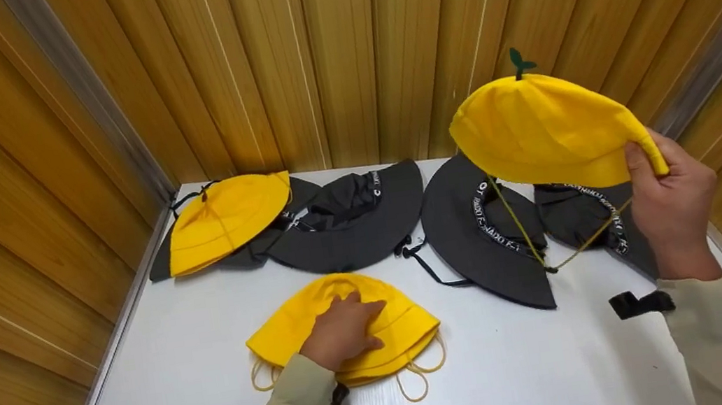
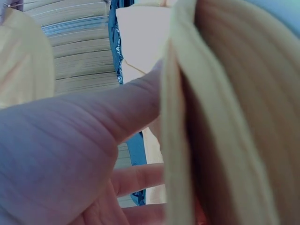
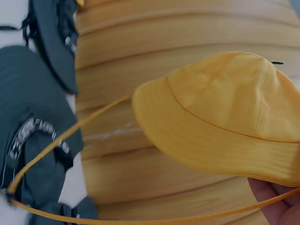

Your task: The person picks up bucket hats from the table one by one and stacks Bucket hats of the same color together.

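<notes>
Your right hand (image 1: pixel 675 201) is clamped on the brim edge of the raised yellow hat (image 1: pixel 541 128), up above the dark hat (image 1: pixel 448 218) at the right of the table (image 1: pixel 497 367). Your left hand (image 1: pixel 344 332) rests with fingers spread on the near yellow hat (image 1: pixel 280 330), which lies at the near middle. Because you pinch the raised one at a single side, it could swing or tip if that grip loosens. Its hanging cord (image 1: pixel 517 223) dips in front of the dark hats; whether it touches them I can't tell, but lowering it there could snag one. Pressing hard with your left hand might crease the crown, and the loose cord loops (image 1: pixel 417 401) might catch your sleeve (image 1: pixel 306 390).
</notes>
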The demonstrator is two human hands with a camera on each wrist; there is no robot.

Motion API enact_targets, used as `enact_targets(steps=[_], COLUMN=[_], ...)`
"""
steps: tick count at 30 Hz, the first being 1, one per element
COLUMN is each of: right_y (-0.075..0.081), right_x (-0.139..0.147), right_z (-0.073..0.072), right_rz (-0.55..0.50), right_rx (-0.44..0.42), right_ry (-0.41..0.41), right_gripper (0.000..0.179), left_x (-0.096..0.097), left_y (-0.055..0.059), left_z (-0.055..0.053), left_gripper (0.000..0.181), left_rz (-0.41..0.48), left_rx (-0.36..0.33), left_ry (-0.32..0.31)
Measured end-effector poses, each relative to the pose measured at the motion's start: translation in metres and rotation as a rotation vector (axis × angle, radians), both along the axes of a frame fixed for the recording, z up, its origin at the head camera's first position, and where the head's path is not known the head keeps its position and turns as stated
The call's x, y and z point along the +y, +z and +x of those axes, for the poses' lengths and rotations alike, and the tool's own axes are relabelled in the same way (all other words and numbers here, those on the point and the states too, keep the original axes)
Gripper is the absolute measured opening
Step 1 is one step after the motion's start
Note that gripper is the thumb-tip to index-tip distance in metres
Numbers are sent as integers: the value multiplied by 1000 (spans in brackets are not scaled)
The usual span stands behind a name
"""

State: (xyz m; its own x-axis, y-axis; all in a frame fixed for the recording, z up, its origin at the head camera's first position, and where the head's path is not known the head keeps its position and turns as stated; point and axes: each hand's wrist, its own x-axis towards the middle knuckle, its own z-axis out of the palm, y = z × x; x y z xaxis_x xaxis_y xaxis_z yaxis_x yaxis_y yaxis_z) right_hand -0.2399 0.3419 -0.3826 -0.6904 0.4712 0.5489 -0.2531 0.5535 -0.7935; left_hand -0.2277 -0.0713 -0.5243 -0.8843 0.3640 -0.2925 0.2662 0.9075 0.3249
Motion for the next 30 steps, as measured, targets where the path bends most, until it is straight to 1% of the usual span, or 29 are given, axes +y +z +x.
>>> enact_targets(steps=[3,5,7,9,10,12,13,14,15,17,18,20,22,23,24,25,27,29,30], right_y=[10,15,19,20,21,21,20,20,19,17,15,11,7,5,3,1,-3,-5,-7], right_x=[-12,-19,-25,-30,-32,-36,-38,-40,-43,-49,-53,-59,-65,-67,-69,-70,-72,-72,-72], right_z=[11,19,25,31,34,39,42,44,46,50,52,53,53,52,51,51,49,46,45], right_rz=[-34,-61,-102,-160,-193,-265,-293,-328,-359,-429,-446,-473,-483,-477,-465,-460,-455,-453,-453], right_rx=[-7,-5,-5,-10,-14,-19,-21,-21,-23,-47,-58,-91,-131,-136,-149,-159,-170,-174,-180], right_ry=[41,75,115,158,179,222,241,265,288,340,361,396,419,425,429,432,435,433,429], right_gripper=[35,34,34,34,34,35,35,35,36,38,38,40,41,40,41,41,42,43,44], left_x=[0,1,3,5,5,6,7,7,8,13,16,23,31,35,39,42,47,51,53], left_y=[2,5,10,18,22,33,38,43,47,54,56,59,63,65,67,68,71,74,75], left_z=[0,0,-1,-4,-7,-14,-18,-22,-26,-34,-36,-39,-40,-39,-37,-36,-32,-28,-25], left_gripper=[64,63,61,62,64,73,79,85,91,103,107,112,109,103,94,83,61,49,44], left_rz=[-10,-18,-22,-15,11,114,195,295,415,771,960,1320,1617,1713,1790,1849,1923,1952,1952], left_rx=[-2,1,13,44,56,66,63,54,36,-11,-51,-132,-233,-271,-299,-320,-340,-332,-316], left_ry=[7,24,56,75,84,92,90,88,90,69,54,-6,-77,-88,-97,-117,-136,-138,-135])
